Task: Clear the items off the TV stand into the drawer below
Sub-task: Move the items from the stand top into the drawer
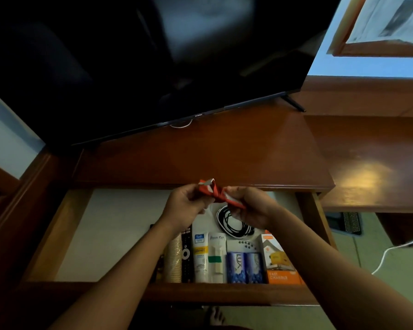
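Observation:
A red and white wrapper [215, 192], twisted in the middle, is held over the open drawer [110, 234]. My left hand [186, 207] grips its left end and my right hand [249, 207] grips its right end. Both hands hover just in front of the TV stand's top [200, 153], near its front edge. In the drawer below lie a coiled black and white cable [231, 223], a black remote [186, 256], a stack of paper cups [174, 260], a white and yellow tube [200, 256], a white box [217, 258], blue soap packs [244, 266] and an orange charger box [278, 263].
A black TV [153, 63] stands at the back of the stand, with a white cable [180, 126] under its edge. A lower wooden shelf [372, 167] extends to the right. A white cord [389, 256] runs across the floor at right. The drawer's left half shows its pale bottom.

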{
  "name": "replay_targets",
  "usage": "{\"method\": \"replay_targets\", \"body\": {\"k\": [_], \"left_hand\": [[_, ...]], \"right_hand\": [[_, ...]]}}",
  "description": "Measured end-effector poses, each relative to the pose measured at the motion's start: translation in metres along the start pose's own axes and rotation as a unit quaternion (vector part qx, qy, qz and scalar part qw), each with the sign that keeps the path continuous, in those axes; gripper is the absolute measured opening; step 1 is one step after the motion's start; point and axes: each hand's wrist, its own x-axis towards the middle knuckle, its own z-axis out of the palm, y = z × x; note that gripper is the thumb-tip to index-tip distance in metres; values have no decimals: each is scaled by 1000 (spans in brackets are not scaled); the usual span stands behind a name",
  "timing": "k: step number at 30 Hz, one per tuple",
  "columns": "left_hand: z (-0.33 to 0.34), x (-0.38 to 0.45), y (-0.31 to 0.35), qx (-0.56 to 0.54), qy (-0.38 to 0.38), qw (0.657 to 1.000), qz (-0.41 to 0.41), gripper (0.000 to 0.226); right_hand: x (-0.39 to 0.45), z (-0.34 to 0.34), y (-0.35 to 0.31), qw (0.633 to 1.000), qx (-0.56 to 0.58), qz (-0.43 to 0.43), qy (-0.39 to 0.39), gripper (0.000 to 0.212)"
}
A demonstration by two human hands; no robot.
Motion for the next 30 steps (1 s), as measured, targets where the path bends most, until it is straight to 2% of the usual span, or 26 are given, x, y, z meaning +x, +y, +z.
{"method": "replay_targets", "body": {"k": [3,5,7,10,16,19,20,23,25,30], "left_hand": [[9,4,-2,36,45,997,50,13],[14,5,-8,85,98,989,67,28],[16,5,-10,127,120,981,77,44],[15,7,-14,159,79,979,102,56],[7,4,-19,132,54,985,92,37],[0,0,-20,116,49,988,93,36],[-2,-1,-21,116,62,988,86,35],[-6,-3,-25,112,108,986,57,31],[-8,-4,-28,108,113,987,44,30],[-8,-12,-34,100,97,990,7,16]], "right_hand": [[4,-3,4,995,68,64,-25,14],[4,-4,8,988,107,100,-40,16],[6,-8,13,981,131,128,-62,19],[10,-12,20,982,101,142,-78,20],[8,-15,33,986,19,144,-83,34],[4,-14,34,991,-56,94,-72,64],[3,-13,34,992,-85,68,-60,67],[-3,-8,34,977,-209,-15,-28,59],[-4,-3,37,962,-264,-71,2,56],[-1,10,43,930,-284,-219,82,25]]}}
